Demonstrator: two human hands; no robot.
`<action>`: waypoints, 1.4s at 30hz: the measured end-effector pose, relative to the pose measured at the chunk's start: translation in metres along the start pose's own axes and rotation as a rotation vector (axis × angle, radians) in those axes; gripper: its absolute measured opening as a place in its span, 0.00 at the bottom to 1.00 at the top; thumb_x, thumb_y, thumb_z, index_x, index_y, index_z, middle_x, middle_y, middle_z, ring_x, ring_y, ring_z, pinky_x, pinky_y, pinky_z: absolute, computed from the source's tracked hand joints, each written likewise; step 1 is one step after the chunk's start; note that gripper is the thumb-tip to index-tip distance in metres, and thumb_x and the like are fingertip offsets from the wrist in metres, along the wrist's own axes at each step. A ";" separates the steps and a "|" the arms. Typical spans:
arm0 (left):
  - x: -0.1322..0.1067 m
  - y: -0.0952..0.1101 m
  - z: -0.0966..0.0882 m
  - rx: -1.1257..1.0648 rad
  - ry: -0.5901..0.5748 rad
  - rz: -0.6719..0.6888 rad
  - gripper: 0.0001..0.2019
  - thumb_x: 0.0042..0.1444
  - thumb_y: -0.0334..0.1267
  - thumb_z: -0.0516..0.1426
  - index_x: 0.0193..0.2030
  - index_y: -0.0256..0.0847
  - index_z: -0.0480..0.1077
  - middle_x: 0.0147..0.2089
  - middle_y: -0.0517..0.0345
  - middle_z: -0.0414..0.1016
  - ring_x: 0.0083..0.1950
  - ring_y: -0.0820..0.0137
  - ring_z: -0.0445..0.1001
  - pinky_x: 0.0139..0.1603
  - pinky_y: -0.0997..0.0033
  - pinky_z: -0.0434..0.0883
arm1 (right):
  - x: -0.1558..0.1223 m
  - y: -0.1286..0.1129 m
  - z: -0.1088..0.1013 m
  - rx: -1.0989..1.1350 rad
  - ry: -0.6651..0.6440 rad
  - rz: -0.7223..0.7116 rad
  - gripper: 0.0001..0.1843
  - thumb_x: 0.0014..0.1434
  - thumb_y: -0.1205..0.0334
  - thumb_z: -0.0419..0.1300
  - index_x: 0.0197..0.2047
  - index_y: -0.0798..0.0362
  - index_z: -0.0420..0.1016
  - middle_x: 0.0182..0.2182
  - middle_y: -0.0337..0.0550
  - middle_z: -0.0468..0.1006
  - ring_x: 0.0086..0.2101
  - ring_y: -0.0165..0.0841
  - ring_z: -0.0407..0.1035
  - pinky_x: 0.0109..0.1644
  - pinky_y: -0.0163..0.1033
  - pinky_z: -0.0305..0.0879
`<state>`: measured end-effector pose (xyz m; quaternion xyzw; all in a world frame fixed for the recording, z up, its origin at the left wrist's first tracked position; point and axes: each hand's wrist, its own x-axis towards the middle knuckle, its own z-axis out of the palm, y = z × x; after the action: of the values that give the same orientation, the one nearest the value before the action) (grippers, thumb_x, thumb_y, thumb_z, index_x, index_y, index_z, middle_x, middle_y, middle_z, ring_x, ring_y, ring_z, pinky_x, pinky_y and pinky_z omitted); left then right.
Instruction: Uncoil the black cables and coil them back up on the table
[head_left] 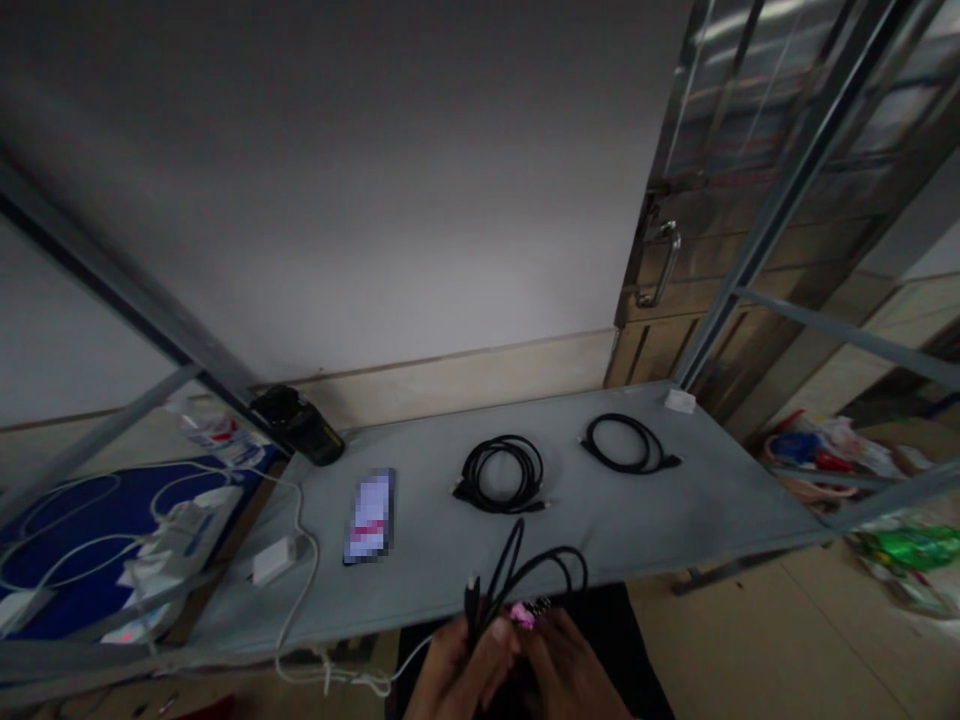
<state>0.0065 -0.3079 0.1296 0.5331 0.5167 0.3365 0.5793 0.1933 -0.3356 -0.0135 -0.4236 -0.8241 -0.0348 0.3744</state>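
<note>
At the front edge of the grey table, my left hand (pixel 472 665) is closed round a bunched black cable (pixel 501 575). A plug end of the cable sticks up by the thumb, and its loops rise over the table edge. My right hand (pixel 566 660) is close beside it, fingers closed at the lower part of the same cable. Between the hands shows a small pink thing (pixel 523 615) with a black-and-white patch; I cannot make out what it is. Beyond lie a coiled black cable (pixel 501 475) and, further right, another looped black cable (pixel 626 443).
On the table (pixel 420 560) lie a phone (pixel 369 515), a white adapter (pixel 274 560) with a white cord, and a black object (pixel 300 425). A small white piece (pixel 679 401) is at the far right corner. Metal posts (pixel 787 200) frame the sides; a power strip (pixel 187 540) is left.
</note>
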 end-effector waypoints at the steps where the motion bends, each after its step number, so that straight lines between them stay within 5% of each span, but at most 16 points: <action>1: 0.008 0.001 -0.005 0.060 0.021 0.032 0.31 0.63 0.74 0.65 0.37 0.44 0.80 0.33 0.54 0.76 0.36 0.62 0.72 0.42 0.66 0.76 | 0.007 0.004 -0.006 -0.027 -0.033 0.008 0.21 0.71 0.65 0.64 0.66 0.54 0.76 0.49 0.50 0.88 0.49 0.43 0.82 0.64 0.46 0.76; 5: 0.062 -0.001 -0.015 0.216 0.086 0.254 0.31 0.73 0.72 0.54 0.39 0.44 0.77 0.43 0.50 0.82 0.48 0.57 0.78 0.58 0.60 0.76 | 0.043 0.030 -0.025 -0.176 -0.083 -0.021 0.21 0.70 0.73 0.66 0.64 0.55 0.78 0.46 0.46 0.87 0.48 0.40 0.80 0.65 0.46 0.72; 8: 0.121 -0.016 -0.016 0.271 0.219 0.360 0.32 0.77 0.70 0.49 0.42 0.43 0.77 0.45 0.47 0.83 0.50 0.56 0.80 0.58 0.57 0.77 | 0.075 0.061 -0.027 -0.239 -0.088 -0.035 0.17 0.70 0.73 0.68 0.60 0.53 0.80 0.42 0.43 0.84 0.47 0.39 0.78 0.70 0.49 0.70; 11: 0.178 -0.037 -0.021 0.405 0.418 0.443 0.35 0.77 0.71 0.44 0.45 0.42 0.77 0.44 0.46 0.82 0.47 0.54 0.81 0.56 0.51 0.79 | 0.102 0.095 -0.016 -0.274 -0.042 0.023 0.13 0.69 0.75 0.68 0.54 0.51 0.83 0.45 0.43 0.83 0.51 0.39 0.78 0.75 0.53 0.68; 15: 0.222 -0.066 -0.028 0.468 0.536 0.494 0.39 0.72 0.76 0.45 0.48 0.40 0.77 0.49 0.37 0.80 0.55 0.42 0.78 0.66 0.27 0.72 | 0.109 0.129 0.012 -0.253 -0.005 0.118 0.19 0.67 0.79 0.65 0.55 0.50 0.85 0.59 0.51 0.82 0.65 0.46 0.74 0.71 0.55 0.75; 18: 0.227 -0.085 -0.028 0.493 0.596 0.527 0.36 0.75 0.70 0.47 0.60 0.36 0.75 0.61 0.31 0.76 0.66 0.38 0.74 0.73 0.22 0.67 | 0.096 0.140 0.034 -0.164 0.029 0.254 0.30 0.67 0.79 0.59 0.68 0.49 0.80 0.71 0.56 0.73 0.72 0.49 0.67 0.73 0.58 0.76; 21: 0.223 -0.098 -0.026 0.572 0.629 0.586 0.35 0.79 0.62 0.50 0.76 0.33 0.65 0.72 0.27 0.68 0.76 0.38 0.67 0.77 0.24 0.65 | 0.081 0.142 0.047 -0.028 0.072 0.377 0.40 0.70 0.75 0.55 0.82 0.46 0.64 0.77 0.56 0.65 0.76 0.48 0.63 0.76 0.62 0.73; 25: 0.213 -0.094 -0.023 0.700 0.657 0.674 0.39 0.81 0.52 0.54 0.89 0.38 0.45 0.84 0.26 0.55 0.84 0.39 0.57 0.79 0.25 0.63 | 0.075 0.142 0.053 0.093 0.082 0.468 0.46 0.73 0.70 0.54 0.89 0.43 0.46 0.82 0.55 0.58 0.80 0.48 0.57 0.79 0.64 0.69; 27: 0.208 -0.088 -0.023 0.794 0.589 0.758 0.36 0.81 0.46 0.55 0.89 0.44 0.48 0.86 0.33 0.55 0.86 0.41 0.55 0.81 0.27 0.61 | 0.075 0.145 0.053 0.132 0.076 0.488 0.47 0.75 0.68 0.53 0.90 0.41 0.41 0.83 0.54 0.55 0.81 0.46 0.54 0.80 0.63 0.67; 31: 0.202 -0.083 -0.022 0.951 0.258 0.978 0.26 0.80 0.41 0.57 0.82 0.49 0.65 0.76 0.46 0.75 0.78 0.50 0.70 0.80 0.37 0.65 | 0.075 0.152 0.054 0.178 0.045 0.507 0.52 0.73 0.69 0.53 0.90 0.37 0.32 0.86 0.48 0.49 0.83 0.42 0.49 0.84 0.61 0.61; 34: 0.200 -0.083 -0.020 0.974 0.079 1.009 0.24 0.81 0.39 0.54 0.80 0.46 0.68 0.69 0.47 0.82 0.70 0.55 0.79 0.77 0.43 0.71 | 0.071 0.157 0.058 0.166 0.048 0.526 0.54 0.74 0.67 0.55 0.90 0.38 0.27 0.86 0.49 0.48 0.83 0.42 0.48 0.84 0.60 0.60; 38: 0.197 -0.083 -0.020 0.989 0.027 0.963 0.25 0.79 0.41 0.57 0.79 0.44 0.70 0.68 0.44 0.83 0.69 0.52 0.79 0.76 0.40 0.71 | 0.067 0.158 0.062 0.036 0.055 0.596 0.54 0.75 0.61 0.59 0.90 0.48 0.28 0.83 0.59 0.56 0.81 0.47 0.56 0.80 0.55 0.66; 42: 0.199 -0.088 -0.021 0.996 0.026 0.926 0.27 0.75 0.31 0.54 0.78 0.46 0.73 0.63 0.45 0.85 0.66 0.51 0.80 0.73 0.40 0.74 | 0.064 0.172 0.051 -0.018 0.034 0.487 0.55 0.74 0.53 0.64 0.89 0.55 0.35 0.81 0.64 0.58 0.80 0.50 0.58 0.78 0.54 0.69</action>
<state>0.0203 -0.1330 -0.0011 0.8984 0.3355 0.2780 0.0547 0.2648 -0.1641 -0.0531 -0.6125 -0.6910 0.0419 0.3815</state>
